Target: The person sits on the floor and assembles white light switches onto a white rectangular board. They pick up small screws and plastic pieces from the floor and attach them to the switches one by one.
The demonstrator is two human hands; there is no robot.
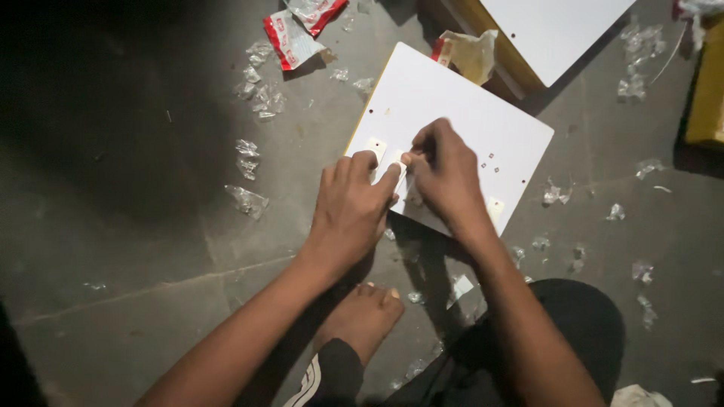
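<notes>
- White square panel (460, 120) flat on grey concrete floor (113, 249), near corner raised a little off the floor over the bare foot (362, 313).
- Left hand (351, 207) resting on panel's near edge, fingers curled, thumb and forefinger pinched close at a small white fitting (400, 175); barely open.
- Right hand (445, 177) just beside, fingertips bunched on the same fitting, touching left thumb tip; exact grip hidden.
- Second small white fitting (375, 148) on panel left of hands, a third (495, 206) near right edge; tiny dark specks (489, 160), probably screws or holes, cannot tell.
- Panel likely stiff, light, smooth-faced; best held by edges. Fitting tiny, likely slippery, fingertip pinch only.
- Containers: torn red-and-white packet (290, 38) lying open on floor, contents not visible; crumpled clear plastic wrappers (249, 200) scattered around, apparently empty.
- Another white board with yellow edge (550, 30) top right, apart from the panel.
</notes>
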